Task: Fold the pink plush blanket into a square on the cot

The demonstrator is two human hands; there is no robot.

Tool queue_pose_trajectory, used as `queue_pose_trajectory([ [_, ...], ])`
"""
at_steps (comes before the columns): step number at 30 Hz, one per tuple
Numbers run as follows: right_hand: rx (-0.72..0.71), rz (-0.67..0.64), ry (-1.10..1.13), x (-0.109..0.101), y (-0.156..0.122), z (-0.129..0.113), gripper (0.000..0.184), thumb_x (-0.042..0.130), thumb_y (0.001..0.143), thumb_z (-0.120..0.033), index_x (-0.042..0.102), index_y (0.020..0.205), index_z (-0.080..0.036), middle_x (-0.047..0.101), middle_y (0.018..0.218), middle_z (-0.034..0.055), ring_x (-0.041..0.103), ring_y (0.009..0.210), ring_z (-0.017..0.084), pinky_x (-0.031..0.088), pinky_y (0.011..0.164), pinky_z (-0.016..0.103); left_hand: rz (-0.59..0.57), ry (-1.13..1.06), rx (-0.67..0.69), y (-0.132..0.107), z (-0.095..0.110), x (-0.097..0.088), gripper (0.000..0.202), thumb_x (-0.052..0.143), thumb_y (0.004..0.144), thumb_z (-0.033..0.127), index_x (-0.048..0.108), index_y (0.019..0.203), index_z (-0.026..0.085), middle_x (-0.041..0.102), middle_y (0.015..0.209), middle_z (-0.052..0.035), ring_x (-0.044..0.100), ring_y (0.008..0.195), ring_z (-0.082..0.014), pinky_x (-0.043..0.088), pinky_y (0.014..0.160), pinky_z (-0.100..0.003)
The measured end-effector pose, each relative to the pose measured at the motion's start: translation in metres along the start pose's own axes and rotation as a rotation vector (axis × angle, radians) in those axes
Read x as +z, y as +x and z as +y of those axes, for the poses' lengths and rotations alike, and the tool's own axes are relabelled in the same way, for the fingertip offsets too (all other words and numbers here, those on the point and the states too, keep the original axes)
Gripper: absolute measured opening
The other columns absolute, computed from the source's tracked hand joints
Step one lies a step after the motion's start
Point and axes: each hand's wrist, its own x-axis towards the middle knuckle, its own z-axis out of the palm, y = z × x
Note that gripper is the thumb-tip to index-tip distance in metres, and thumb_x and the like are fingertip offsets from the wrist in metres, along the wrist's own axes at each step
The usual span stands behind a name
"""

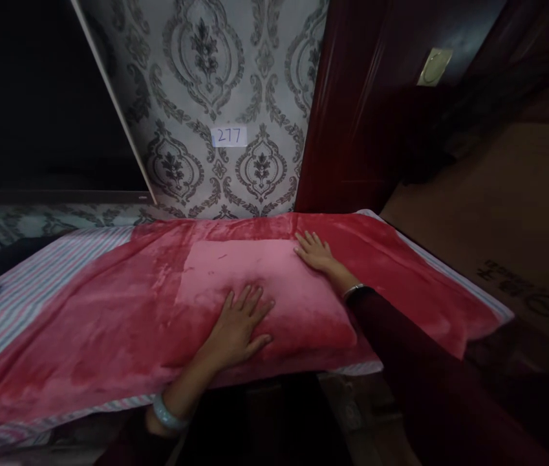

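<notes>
A plush red and pink blanket [119,323] lies spread over a striped cloth [75,249]. On its middle is a raised, folded rectangular piece of the same plush fabric [235,265], pale pink on top and red along its near edge. My left hand [238,330] rests on the near left part of this piece, palm down with fingers spread. Over at its far right corner, my right hand [313,251] lies flat with the fingers apart. Neither hand grips anything.
Behind the surface is patterned wallpaper with a paper label [229,136] reading 277. A dark television screen [51,103] hangs at the left. At the right stand a dark red door [352,116] and a large cardboard box [502,226].
</notes>
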Motion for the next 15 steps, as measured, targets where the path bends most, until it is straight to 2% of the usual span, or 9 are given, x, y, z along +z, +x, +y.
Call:
queue_pose_trajectory([
  [3,-0.205,0.087,-0.073,0.005,-0.05,-0.014,0.063,0.03,0.105,-0.059,0.026,0.163,-0.034,0.013,0.172,0.0053,0.007,0.157,0.035,0.013,0.122,0.066,0.011,-0.005,0.007,0.0,-0.001,0.002,0.073,0.059,0.093,0.053,0.035,0.159,0.033,0.025,0.169,-0.0114,0.019,0.156,-0.0392,0.018,0.121,-0.07],
  [6,-0.367,0.057,-0.09,0.024,-0.096,-0.018,0.06,0.031,0.105,-0.058,0.03,0.161,-0.037,0.018,0.171,0.0035,0.012,0.157,0.033,0.014,0.122,0.066,0.007,-0.008,-0.001,0.002,0.001,0.003,0.071,0.059,0.093,0.053,0.036,0.158,0.033,0.026,0.168,-0.0111,0.018,0.156,-0.0383,0.016,0.121,-0.069],
  [8,-0.343,0.026,-0.074,0.036,-0.112,-0.011,0.058,0.03,0.106,-0.055,0.032,0.16,-0.035,0.021,0.169,0.0046,0.015,0.157,0.032,0.017,0.122,0.065,-0.006,-0.003,-0.013,0.004,0.004,0.002,0.07,0.058,0.094,0.054,0.037,0.158,0.033,0.025,0.169,-0.0113,0.018,0.156,-0.0378,0.015,0.122,-0.069],
  [11,-0.183,0.04,-0.021,0.045,-0.112,0.01,0.058,0.028,0.106,-0.051,0.035,0.16,-0.03,0.021,0.169,0.0058,0.016,0.156,0.032,0.024,0.12,0.065,-0.03,0.001,-0.025,0.004,0.007,-0.006,0.068,0.055,0.096,0.054,0.037,0.158,0.032,0.023,0.169,-0.0114,0.017,0.157,-0.037,0.015,0.122,-0.068],
  [13,-0.094,0.067,0.059,0.048,-0.108,0.026,0.059,0.028,0.106,-0.049,0.036,0.16,-0.026,0.02,0.169,0.0071,0.019,0.156,0.03,0.028,0.121,0.06,-0.025,-0.005,-0.019,-0.003,0.004,-0.016,0.065,0.051,0.098,0.052,0.037,0.158,0.029,0.024,0.169,-0.011,0.019,0.156,-0.0345,0.016,0.124,-0.064],
  [15,-0.066,0.103,0.18,0.051,-0.109,0.04,0.063,0.03,0.104,-0.05,0.037,0.159,-0.022,0.022,0.169,0.0082,0.023,0.155,0.028,0.028,0.124,0.053,0.028,-0.003,-0.038,-0.02,-0.007,-0.026,0.063,0.045,0.1,0.051,0.037,0.158,0.027,0.028,0.168,-0.0111,0.023,0.156,-0.0317,0.016,0.126,-0.061],
])
